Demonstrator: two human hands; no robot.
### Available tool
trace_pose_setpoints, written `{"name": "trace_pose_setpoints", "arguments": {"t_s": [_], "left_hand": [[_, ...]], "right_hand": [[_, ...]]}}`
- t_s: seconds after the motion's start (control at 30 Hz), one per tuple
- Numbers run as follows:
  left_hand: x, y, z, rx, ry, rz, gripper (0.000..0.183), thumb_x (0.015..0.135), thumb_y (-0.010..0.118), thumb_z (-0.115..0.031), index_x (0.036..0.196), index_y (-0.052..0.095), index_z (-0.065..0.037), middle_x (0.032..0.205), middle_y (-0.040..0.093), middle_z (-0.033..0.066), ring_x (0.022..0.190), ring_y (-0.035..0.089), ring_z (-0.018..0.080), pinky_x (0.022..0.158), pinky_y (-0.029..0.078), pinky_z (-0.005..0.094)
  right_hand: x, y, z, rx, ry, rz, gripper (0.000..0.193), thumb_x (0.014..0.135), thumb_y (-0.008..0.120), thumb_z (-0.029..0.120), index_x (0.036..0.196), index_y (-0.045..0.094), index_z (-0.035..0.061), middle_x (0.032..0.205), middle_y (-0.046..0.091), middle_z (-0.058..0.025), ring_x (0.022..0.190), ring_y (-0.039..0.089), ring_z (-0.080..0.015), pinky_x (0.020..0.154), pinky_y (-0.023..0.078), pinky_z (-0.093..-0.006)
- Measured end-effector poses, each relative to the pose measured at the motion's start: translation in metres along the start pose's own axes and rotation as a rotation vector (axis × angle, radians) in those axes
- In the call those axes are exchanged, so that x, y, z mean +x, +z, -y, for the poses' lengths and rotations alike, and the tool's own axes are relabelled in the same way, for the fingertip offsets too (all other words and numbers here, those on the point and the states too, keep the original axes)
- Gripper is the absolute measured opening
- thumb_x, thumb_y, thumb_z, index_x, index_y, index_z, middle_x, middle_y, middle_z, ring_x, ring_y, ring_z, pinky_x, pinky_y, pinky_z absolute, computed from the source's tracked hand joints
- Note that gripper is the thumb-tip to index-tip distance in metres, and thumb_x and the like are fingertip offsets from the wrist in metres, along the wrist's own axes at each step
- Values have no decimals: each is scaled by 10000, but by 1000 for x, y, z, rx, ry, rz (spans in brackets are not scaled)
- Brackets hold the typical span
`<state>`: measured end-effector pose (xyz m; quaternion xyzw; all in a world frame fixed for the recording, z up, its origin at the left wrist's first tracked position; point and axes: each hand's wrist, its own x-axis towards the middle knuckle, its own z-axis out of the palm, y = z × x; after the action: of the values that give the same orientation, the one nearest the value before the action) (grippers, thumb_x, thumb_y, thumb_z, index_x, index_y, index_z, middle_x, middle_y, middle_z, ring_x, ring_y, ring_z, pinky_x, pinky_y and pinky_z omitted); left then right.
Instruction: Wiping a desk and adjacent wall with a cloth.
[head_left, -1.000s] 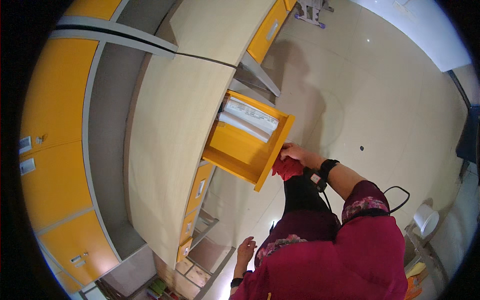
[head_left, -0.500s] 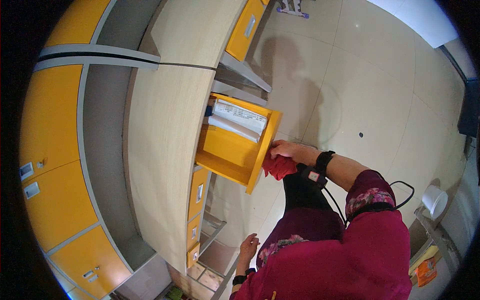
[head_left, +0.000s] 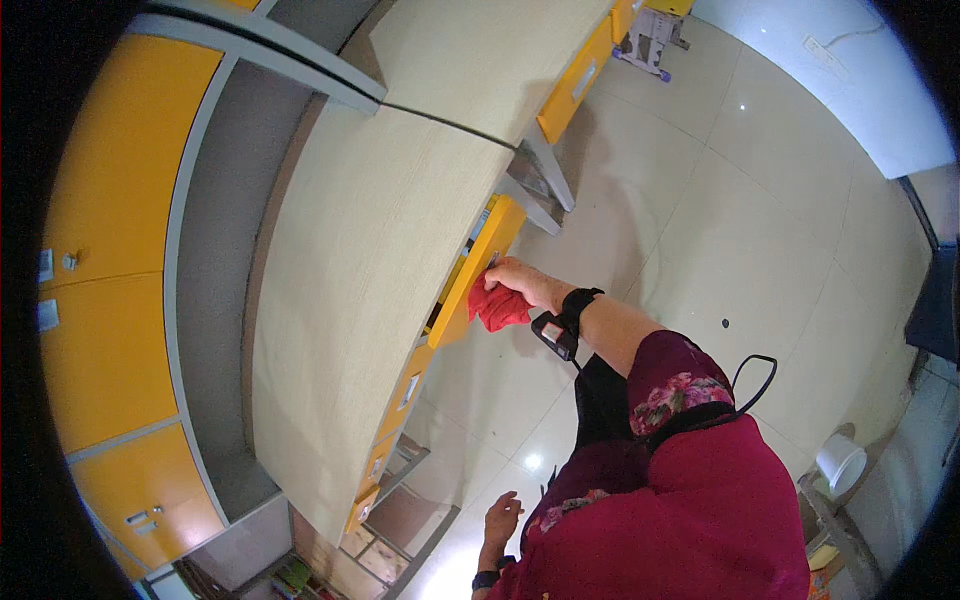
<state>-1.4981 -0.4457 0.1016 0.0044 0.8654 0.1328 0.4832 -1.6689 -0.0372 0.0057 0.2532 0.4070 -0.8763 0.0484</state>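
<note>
My right hand (head_left: 518, 281) is closed on a crumpled red cloth (head_left: 501, 309) and rests against the front of a yellow drawer (head_left: 487, 250). The drawer sticks out a little from under the pale wood desktop (head_left: 340, 270). Only a narrow strip of its inside shows, with a bit of its contents at the far end. My left hand (head_left: 503, 517) hangs low beside my body, away from the desk, with its fingers loosely apart and nothing in them. Dark straps go round both wrists, and a small black device sits by the right one.
Yellow cabinet doors (head_left: 110, 350) stand behind the desk at the left. More yellow drawers (head_left: 408, 390) line the desk's front. Grey metal legs (head_left: 547, 172) come down beside the open drawer. A white bucket (head_left: 842, 463) stands at the lower right, and a stool (head_left: 650, 45) at the top.
The drawer has slid inward from well open to nearly closed, with my right hand and the cloth following it. The white papers inside are now mostly hidden. My left hand stays low and empty.
</note>
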Motion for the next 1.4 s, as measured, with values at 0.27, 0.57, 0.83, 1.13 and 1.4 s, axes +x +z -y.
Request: {"name": "trace_pose_setpoints", "arguments": {"t_s": [0.27,0.57,0.83,1.13,1.4], "left_hand": [[4,10,36,-266,74,-5,319,811,484,-241,1059,506,-43,779,625,102,720,625,196,658,472,286],[25,-4,8,71,107,102,306,800,494,-241,1059,521,-80,839,619,117,753,619,198,691,464,305],[42,-24,-44,223,157,150,307,805,506,-236,1070,515,-80,878,610,126,756,614,197,688,474,302],[61,-26,-81,334,216,174,328,820,483,-274,1084,517,-83,885,609,144,756,612,208,695,465,308],[67,-38,-96,114,319,73,264,826,492,-198,1045,532,-54,817,617,118,709,611,189,652,467,287]], "right_hand": [[-56,-19,-20,137,105,85,302,638,484,16,937,519,33,741,557,-42,632,537,-140,570,445,-265],[-143,-54,-59,158,213,-20,361,602,527,14,962,536,31,790,575,-54,672,550,-156,608,457,-281],[-144,-69,-92,165,186,-82,394,597,529,19,990,536,49,769,571,-54,653,546,-163,581,445,-285],[-149,-67,-84,90,115,-42,437,601,535,26,1037,523,53,769,563,-47,648,525,-139,578,437,-273],[-146,-69,-85,49,191,-52,421,596,536,29,1016,535,41,766,564,-30,663,517,-132,595,425,-272]]}}
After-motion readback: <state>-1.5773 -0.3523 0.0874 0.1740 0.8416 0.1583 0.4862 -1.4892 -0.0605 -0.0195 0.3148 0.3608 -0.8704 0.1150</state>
